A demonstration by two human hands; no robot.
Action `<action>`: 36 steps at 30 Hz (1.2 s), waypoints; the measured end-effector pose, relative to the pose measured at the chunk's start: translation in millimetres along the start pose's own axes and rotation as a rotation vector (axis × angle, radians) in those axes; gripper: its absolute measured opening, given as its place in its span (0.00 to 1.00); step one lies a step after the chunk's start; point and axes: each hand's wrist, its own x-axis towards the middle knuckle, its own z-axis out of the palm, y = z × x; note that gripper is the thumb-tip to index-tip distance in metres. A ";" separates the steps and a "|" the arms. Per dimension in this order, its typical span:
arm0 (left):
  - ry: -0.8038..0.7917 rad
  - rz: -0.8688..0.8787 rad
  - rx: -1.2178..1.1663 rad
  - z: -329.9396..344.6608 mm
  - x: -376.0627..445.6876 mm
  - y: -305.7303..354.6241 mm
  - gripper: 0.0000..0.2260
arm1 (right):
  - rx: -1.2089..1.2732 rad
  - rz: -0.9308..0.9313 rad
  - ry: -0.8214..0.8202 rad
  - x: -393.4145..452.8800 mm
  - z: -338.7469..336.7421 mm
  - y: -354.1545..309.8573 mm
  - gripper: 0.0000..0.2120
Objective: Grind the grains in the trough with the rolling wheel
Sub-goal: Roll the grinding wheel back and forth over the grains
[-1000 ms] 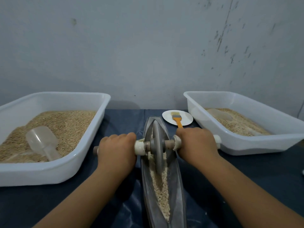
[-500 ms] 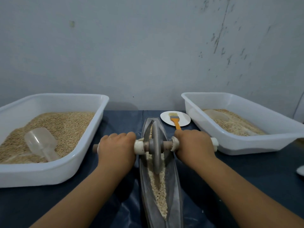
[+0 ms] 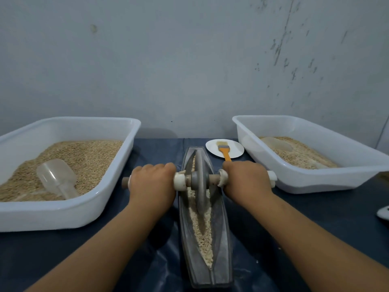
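Grains (image 3: pixel 202 232) lie in a pale strip along the trough (image 3: pixel 223 245), which runs up the lower centre of the frame on the dark bench (image 3: pixel 315 218). Above them the rolling wheel (image 3: pixel 200 186) stands upright in the trough, much where it stood a second ago. Each grip is clamped on the axle: left hand (image 3: pixel 152 184) left of the wheel, right hand (image 3: pixel 246 180) right of it. Farther up, a brush (image 3: pixel 224 151) rests on a small plate (image 3: pixel 235 149), as before; white tubs (image 3: pixel 69 216) of grain flank both sides.
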 end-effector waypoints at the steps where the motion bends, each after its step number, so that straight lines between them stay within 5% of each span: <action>1: -0.003 -0.013 -0.014 -0.8 -4.3 -0.8 0.09 | -0.015 -0.010 0.014 -2.6 -2.9 -1.0 0.05; 8: 0.151 0.129 -0.065 -10.1 -44.2 -2.6 0.17 | -0.070 -0.104 0.196 -50.8 -7.2 2.8 0.25; 13: 0.020 0.048 0.025 -3.5 -12.4 0.5 0.12 | -0.019 -0.009 -0.022 -14.4 -4.4 0.1 0.07; 18: -0.027 -0.006 0.005 -7.0 -16.5 -1.4 0.10 | -0.039 -0.033 -0.008 -16.5 -12.2 -3.6 0.10; 24: 0.168 0.157 -0.081 -21.1 -52.2 -3.2 0.13 | -0.081 -0.057 0.049 -63.2 -15.6 6.5 0.15; 30: -0.006 0.042 0.045 -4.9 -11.7 1.4 0.12 | -0.010 -0.004 -0.066 -15.7 -9.1 -1.9 0.04; 36: 0.025 0.050 -0.037 -15.4 -31.2 -0.4 0.14 | -0.080 -0.043 0.038 -34.3 -14.3 -2.5 0.10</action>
